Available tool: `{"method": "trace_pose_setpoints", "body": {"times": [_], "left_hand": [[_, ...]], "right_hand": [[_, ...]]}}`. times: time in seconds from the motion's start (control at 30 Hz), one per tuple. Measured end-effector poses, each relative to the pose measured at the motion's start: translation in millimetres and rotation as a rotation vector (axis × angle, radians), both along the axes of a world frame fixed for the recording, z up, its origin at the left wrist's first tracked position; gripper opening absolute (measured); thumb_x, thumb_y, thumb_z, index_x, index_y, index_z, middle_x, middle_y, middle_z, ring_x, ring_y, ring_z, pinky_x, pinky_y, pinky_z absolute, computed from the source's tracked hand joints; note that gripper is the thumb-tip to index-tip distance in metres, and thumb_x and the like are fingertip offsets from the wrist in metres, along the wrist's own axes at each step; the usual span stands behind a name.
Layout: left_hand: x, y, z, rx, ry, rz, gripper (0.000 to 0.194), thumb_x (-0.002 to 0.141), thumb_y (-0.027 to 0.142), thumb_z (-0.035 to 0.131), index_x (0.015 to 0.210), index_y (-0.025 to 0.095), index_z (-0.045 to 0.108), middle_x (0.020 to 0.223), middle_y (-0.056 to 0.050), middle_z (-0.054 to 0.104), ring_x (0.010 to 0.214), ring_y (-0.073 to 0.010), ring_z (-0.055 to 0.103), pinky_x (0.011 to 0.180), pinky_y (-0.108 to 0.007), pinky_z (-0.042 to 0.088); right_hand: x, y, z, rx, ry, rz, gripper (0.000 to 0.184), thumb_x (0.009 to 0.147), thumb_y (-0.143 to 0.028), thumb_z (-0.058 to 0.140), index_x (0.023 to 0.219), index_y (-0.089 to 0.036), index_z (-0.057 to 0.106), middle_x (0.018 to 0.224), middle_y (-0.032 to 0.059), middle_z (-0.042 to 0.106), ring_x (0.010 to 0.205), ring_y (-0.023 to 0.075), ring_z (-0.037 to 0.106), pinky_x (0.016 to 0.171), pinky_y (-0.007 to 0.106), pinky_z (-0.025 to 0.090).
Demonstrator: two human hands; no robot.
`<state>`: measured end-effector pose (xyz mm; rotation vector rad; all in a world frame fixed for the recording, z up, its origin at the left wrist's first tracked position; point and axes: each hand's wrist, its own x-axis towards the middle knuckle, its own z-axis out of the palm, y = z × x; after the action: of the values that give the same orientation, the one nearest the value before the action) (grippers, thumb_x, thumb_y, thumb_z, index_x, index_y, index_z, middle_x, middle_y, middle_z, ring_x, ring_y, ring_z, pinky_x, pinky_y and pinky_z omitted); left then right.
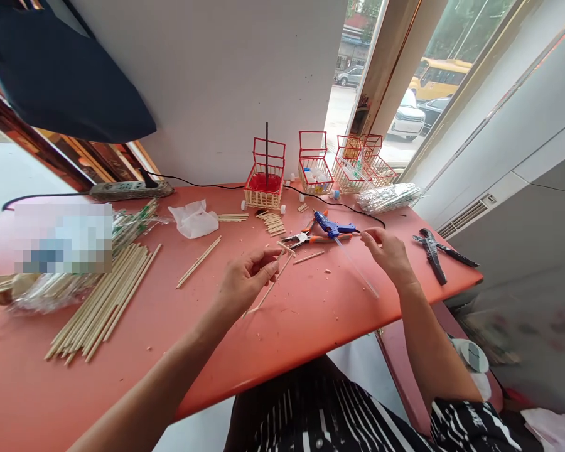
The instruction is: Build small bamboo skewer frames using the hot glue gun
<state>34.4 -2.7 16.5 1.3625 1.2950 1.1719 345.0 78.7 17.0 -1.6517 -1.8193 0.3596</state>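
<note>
Held in my left hand is a slim frame of glued wooden sticks; its lower end hangs just over the table. My right hand is raised at the right of the glue gun, thumb and forefinger pinched together. Something small and pale may be at their tips, too small to name. Between the hands lies a blue glue gun with a clear glue stick reaching out from it. Orange-handled pliers rest partly under the gun. A loose wooden stick lies just in front.
Several small red-and-wood carts line the back wall. Bundled sticks and plastic-wrapped packs lie left and far right. Black-handled cutters sit by the right edge. A power strip feeds a cord along the wall.
</note>
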Motion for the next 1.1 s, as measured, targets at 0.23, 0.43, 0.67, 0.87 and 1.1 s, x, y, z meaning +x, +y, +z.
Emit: {"method": "trace_pose_setpoints", "body": {"times": [0.23,0.43,0.67,0.87,1.1], "left_hand": [[1.6,-8.0,0.9,0.101,0.179,-0.023,0.032,0.086,0.033,0.060,0.112,0.018,0.071,0.075,0.000,0.066,0.063,-0.0127,0.060,0.062,-0.025,0.048],[-0.6,-7.7,3.4,0.104,0.164,-0.028,0.033,0.087,0.032,0.057,0.111,0.015,0.071,0.074,-0.001,0.064,0.061,-0.0119,0.059,0.061,-0.025,0.048],[-5.7,1.4,-4.0,0.039,0.033,-0.019,0.035,0.083,0.032,0.060,0.110,0.013,0.073,0.070,-0.001,0.062,0.058,-0.0116,0.057,0.054,-0.024,0.047],[-9.9,6.2,-9.5,-0.006,-0.002,-0.008,0.038,0.081,0.035,0.065,0.111,0.014,0.073,0.072,-0.001,0.064,0.059,-0.0111,0.057,0.054,-0.023,0.047],[-14.7,18.6,-7.2,-0.076,0.012,0.070,0.039,0.076,0.043,0.069,0.100,0.013,0.074,0.063,0.001,0.061,0.054,-0.0120,0.056,0.049,-0.024,0.044]], "right_hand": [[-3.7,25.5,-23.5,0.159,-0.250,0.156,0.032,0.091,-0.027,0.059,0.120,-0.013,0.063,0.123,0.0175,0.066,0.113,0.0296,0.060,0.097,0.041,0.046],[-14.1,62.0,-18.5,0.066,-0.557,0.373,0.037,0.090,-0.017,0.052,0.125,-0.015,0.062,0.122,0.0167,0.065,0.116,0.0323,0.056,0.097,0.042,0.041],[-8.7,93.6,-17.8,-0.026,-0.472,0.510,0.034,0.079,-0.014,0.058,0.112,-0.017,0.062,0.111,0.0114,0.068,0.100,0.0260,0.061,0.086,0.035,0.044],[-14.1,89.2,-18.4,0.094,-0.320,0.467,0.045,0.071,-0.011,0.061,0.116,-0.016,0.059,0.113,0.0137,0.065,0.104,0.0282,0.059,0.089,0.038,0.046],[-43.2,35.3,21.9,0.021,0.154,0.362,0.033,0.094,-0.041,0.055,0.112,-0.015,0.066,0.085,0.0068,0.065,0.075,0.0204,0.060,0.070,0.033,0.048]]}}
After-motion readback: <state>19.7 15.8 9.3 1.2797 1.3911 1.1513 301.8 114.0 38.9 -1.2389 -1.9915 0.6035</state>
